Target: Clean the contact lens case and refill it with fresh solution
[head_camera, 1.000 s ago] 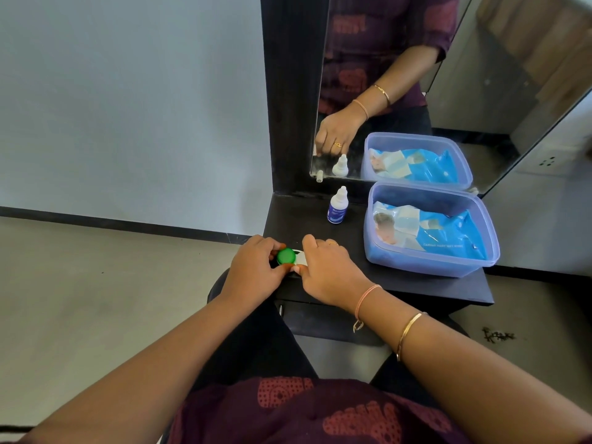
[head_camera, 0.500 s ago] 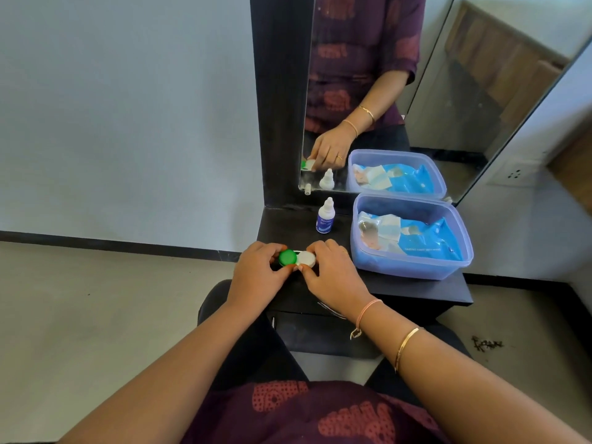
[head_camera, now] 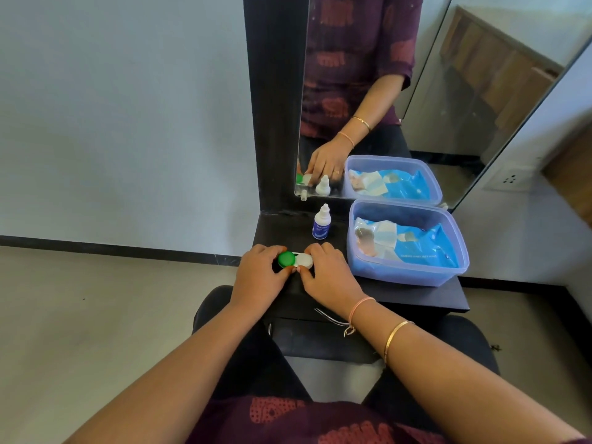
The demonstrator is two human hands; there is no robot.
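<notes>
I sat at a small black table (head_camera: 416, 299) set against a mirror (head_camera: 368, 91), looking down at my 2 hands. The contact lens case (head_camera: 295, 260) lay flat on the table's near left part, between my hands. My left hand (head_camera: 259, 277) gripped the green cap (head_camera: 286, 259) with thumb and fingertips, and my right hand (head_camera: 326, 277) gripped the white cap (head_camera: 304, 261) the same way. Both caps still looked seated on the case. Compared with 1 second earlier, the white cap had come out from under my right fingers, so both caps now showed side by side, and my head had lifted, bringing more of the mirror into sight; the case itself had barely moved. I judged this as settling my grip to unscrew the caps, so the cleaning had not truly begun. Behind the case, near the mirror, the small white solution bottle (head_camera: 321, 223) stood upright and capped, well within reach. To the right sat a translucent blue tub (head_camera: 407, 274) holding a blue packet (head_camera: 419, 248). Metal tweezers (head_camera: 330, 318) lay at the table's front edge, partly hidden by my right wrist.
</notes>
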